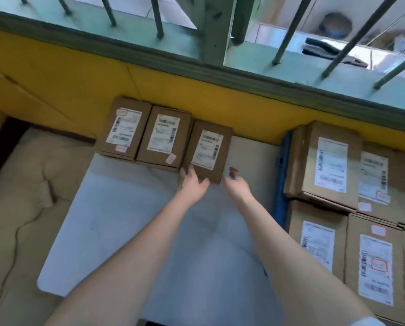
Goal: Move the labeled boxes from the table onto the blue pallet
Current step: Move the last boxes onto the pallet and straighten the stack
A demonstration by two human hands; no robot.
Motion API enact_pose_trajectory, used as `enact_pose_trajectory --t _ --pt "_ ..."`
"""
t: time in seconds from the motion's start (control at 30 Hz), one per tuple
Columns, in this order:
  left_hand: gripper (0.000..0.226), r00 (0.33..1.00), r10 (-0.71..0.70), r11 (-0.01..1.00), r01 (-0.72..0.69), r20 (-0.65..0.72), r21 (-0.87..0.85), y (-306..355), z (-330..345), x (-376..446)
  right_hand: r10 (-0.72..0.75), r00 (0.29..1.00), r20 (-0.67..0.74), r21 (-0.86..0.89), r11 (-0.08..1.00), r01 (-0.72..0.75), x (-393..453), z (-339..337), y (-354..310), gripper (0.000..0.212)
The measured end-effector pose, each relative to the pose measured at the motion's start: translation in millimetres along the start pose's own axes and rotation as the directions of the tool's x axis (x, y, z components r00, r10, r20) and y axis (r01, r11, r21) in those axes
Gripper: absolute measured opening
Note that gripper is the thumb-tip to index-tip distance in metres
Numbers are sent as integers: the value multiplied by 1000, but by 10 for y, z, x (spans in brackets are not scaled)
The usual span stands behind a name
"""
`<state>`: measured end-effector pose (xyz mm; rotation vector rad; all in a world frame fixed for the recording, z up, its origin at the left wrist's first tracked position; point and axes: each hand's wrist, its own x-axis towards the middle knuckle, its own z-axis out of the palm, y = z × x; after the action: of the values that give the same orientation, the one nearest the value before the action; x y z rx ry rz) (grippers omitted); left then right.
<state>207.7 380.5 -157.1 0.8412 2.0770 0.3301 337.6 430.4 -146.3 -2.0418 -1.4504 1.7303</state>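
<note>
Three brown labeled boxes stand in a row at the far edge of the white table [116, 227], against the yellow wall. My left hand [192, 184] touches the near left corner of the rightmost box [208, 149], with its fingers along the side and the thumb at the front edge. My right hand [236, 184] hovers just off that box's near right corner, fingers loosely bent and holding nothing. The other two boxes, the middle box [164, 135] and the left box [124, 128], lie untouched. To the right, the blue pallet [280, 184] carries several labeled boxes [331, 165].
A barred window with a green sill [196, 60] runs above the yellow wall [67, 85]. Left of the table lies a beige floor with a thin cable [15, 236]. The stacked boxes on the pallet fill the right edge of view.
</note>
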Motion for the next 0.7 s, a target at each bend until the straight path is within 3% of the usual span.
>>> enact_pose_trajectory --t 0.17,0.43,0.57,0.7 --pt "78 997 -70 996 69 -18 -59 70 -91 100 5 1000 -27 0 1000 -5 105 86 14 47" --pt "69 984 -136 971 156 116 -182 -26 -44 48 139 988 -62 134 983 -129 -14 -14 39 60" --pt "57 998 -61 989 59 -6 -137 -39 -62 -270 164 986 -15 220 963 -157 -217 -144 27 53" --pt "49 986 91 980 -114 -140 -162 118 -225 -884 45 998 -47 227 973 -33 -726 -447 -118 40"
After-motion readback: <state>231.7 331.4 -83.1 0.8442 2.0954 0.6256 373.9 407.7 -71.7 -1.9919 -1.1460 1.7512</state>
